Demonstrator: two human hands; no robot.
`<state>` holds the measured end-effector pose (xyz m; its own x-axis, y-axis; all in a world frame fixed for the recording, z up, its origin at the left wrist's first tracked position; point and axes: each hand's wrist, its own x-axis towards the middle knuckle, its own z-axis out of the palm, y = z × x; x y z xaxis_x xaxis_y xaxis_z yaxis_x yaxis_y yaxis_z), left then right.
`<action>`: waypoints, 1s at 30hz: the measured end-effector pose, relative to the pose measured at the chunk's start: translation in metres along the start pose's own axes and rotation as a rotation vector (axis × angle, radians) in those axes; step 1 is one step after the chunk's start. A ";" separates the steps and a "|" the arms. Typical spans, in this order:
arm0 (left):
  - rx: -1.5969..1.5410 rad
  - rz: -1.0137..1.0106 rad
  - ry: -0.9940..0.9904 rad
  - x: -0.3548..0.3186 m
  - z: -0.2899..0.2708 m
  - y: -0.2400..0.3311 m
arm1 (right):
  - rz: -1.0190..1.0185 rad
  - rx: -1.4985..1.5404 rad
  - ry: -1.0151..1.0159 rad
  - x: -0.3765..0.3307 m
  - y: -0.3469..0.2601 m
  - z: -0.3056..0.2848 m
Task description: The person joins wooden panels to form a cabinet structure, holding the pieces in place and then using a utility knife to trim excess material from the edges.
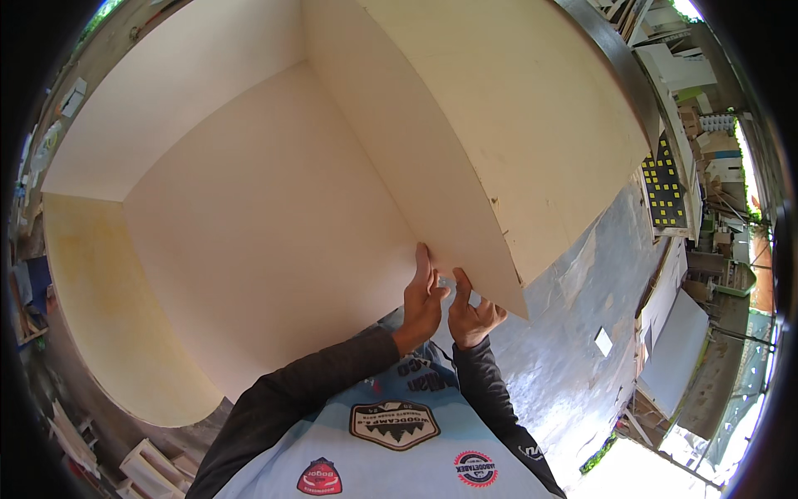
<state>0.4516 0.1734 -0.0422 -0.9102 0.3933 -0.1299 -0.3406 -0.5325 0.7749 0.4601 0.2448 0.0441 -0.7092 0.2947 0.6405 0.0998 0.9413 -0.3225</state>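
Note:
Before me stands a large open box-shaped cabinet carcass [266,183] with pale inner faces and yellowish board sides. My left hand [422,306] is at its near edge, close to the inner corner of the right side panel [465,216]. One finger of it points up along the board, and the others are curled at the edge. Just beside it, my right hand [472,319] pinches the near edge of that side panel, its thumb up on the inner face. Some fingertips of both hands are hidden.
A grey, stained floor [573,324] lies right of the carcass, with a small white piece [603,342] on it. At the far right are a black board with yellow squares [664,185], leaning panels [675,353] and stacked wood. A pale wooden frame [154,470] sits at lower left.

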 end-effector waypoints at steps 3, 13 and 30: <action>0.021 -0.034 -0.014 -0.009 0.000 0.003 | 0.008 0.004 0.025 -0.004 0.001 0.006; -0.160 -0.278 -0.058 -0.017 -0.033 0.003 | -0.026 0.146 0.014 0.001 0.012 0.011; -0.269 -0.315 -0.039 0.019 -0.016 0.056 | 0.194 0.283 -0.032 -0.008 -0.001 0.006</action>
<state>0.4116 0.1385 -0.0109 -0.7438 0.5937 -0.3070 -0.6551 -0.5567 0.5108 0.4617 0.2402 0.0352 -0.7179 0.4541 0.5276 0.0402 0.7837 -0.6198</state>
